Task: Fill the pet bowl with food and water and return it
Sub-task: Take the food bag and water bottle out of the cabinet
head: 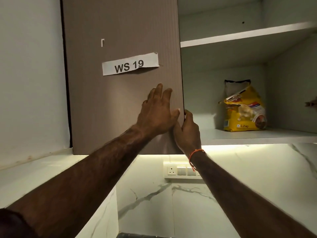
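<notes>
My left hand lies spread flat on the cupboard door, my right hand curls round its edge beside it, steadying it, leaving the yellow food bag reachable right of my right hand

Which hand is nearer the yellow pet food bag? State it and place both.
Right. The right hand grips the cabinet door edge, left of the yellow pet food bag. The left hand lies flat on the door face, farther left.
</notes>
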